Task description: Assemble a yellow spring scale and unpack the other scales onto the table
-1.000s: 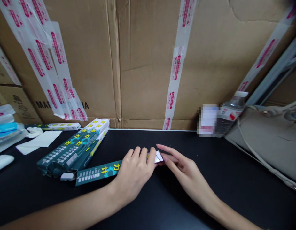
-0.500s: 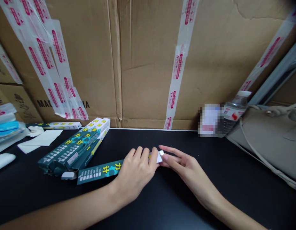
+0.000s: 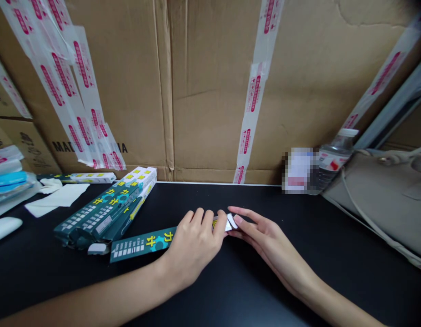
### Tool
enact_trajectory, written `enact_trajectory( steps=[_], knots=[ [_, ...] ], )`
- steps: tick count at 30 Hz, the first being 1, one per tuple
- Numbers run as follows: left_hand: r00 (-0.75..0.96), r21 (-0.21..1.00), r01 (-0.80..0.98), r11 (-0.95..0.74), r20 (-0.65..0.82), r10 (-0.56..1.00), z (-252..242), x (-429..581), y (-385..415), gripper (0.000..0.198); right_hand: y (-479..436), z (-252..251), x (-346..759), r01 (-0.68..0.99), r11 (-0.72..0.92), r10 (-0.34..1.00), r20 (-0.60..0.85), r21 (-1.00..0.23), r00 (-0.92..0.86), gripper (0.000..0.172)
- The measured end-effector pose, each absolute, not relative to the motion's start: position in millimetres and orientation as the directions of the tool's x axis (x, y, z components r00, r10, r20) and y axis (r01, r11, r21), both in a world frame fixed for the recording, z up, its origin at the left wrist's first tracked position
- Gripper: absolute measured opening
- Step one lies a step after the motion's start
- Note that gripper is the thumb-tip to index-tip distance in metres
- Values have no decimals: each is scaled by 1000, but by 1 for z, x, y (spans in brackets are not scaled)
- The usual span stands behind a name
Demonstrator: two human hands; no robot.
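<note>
A long, narrow green and white cardboard box [image 3: 138, 245] with yellow characters lies slantwise on the black table. My left hand [image 3: 196, 243] is closed over its right half, hiding much of it. At the box's right end a white end flap [image 3: 231, 221] stands partly open. My right hand [image 3: 260, 231] pinches this flap between thumb and fingers. Left of my hands, several matching boxes [image 3: 108, 204] lie side by side, one with a white end flap [image 3: 98, 249] sticking out at the near end.
Behind the table [image 3: 197, 195] rises a large taped carton [image 3: 210, 100]. Another narrow box [image 3: 91, 178], white paper [image 3: 58, 200] and plastic-wrapped packs [image 3: 9, 181] lie at the left. A water bottle [image 3: 335, 159] and a grey bag [image 3: 384, 200] stand at the right.
The flap at the box's right end has changed angle and now shows as a curved white tab under my right thumb. My left hand has hardly moved.
</note>
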State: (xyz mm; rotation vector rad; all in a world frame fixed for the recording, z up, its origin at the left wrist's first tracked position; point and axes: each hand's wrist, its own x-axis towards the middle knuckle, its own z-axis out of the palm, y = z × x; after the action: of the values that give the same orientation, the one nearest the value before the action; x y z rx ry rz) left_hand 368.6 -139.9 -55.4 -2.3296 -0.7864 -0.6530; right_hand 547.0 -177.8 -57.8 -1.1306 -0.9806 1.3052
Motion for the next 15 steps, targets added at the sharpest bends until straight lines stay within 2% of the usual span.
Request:
enact_trajectory(
  steps=[5,12,15],
  knots=[
    [718,-377,650,-660,588,371,-56,367,-141,30,-178,-58,547,-79,-44,998,-47,-996,39,54],
    [717,-383,652,-654,591,369,-54,369,-139,24,-177,-56,546,-151,-66,997,-73,-986,41,54],
    [721,-382,651,-656,582,375,-54,369,-139,22,-178,-56,546,-118,-59,997,-64,-991,35,47]
  ],
)
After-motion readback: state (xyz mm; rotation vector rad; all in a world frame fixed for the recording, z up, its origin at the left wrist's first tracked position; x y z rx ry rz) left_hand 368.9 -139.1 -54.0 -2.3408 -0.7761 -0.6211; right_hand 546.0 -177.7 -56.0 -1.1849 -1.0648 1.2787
